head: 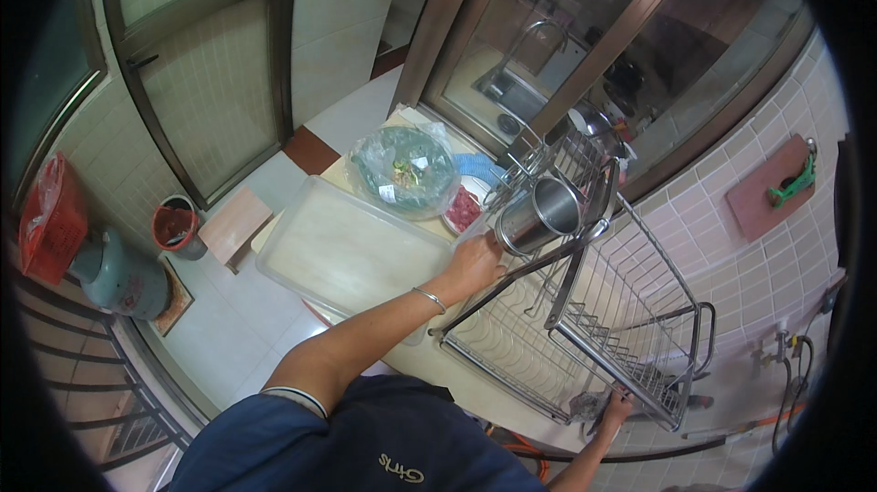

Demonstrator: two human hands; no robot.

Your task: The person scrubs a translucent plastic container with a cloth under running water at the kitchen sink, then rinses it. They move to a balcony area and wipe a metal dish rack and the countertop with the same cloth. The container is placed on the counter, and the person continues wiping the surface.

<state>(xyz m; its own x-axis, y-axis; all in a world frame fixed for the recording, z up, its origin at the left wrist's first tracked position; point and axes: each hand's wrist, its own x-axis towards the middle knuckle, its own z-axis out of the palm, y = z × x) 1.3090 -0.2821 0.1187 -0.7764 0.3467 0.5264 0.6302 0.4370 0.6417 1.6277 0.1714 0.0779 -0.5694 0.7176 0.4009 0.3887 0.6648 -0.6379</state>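
A two-tier metal dish rack (616, 300) stands on the cream countertop (466, 382) at the right. My left hand (477, 260) is at the rack's near left end, beside a stainless steel utensil cup (524, 221); whether its fingers grip the rack or the cup is unclear. At the rack's lower right corner is my right hand (616, 406), by a grey crumpled scrubber or cloth (588, 406); its grip is partly hidden. Left of the rack lies a large translucent plastic tray (356, 245). Behind it are a green basin in clear plastic (404, 170) and a plate of raw meat (464, 210).
A pink cutting board (769, 187) hangs on the tiled wall. A wooden stool (235, 223), a bin with a red liner (175, 223), a gas cylinder (130, 283) and a red basket (51, 218) stand to the left. Hoses (798, 369) run along the right wall.
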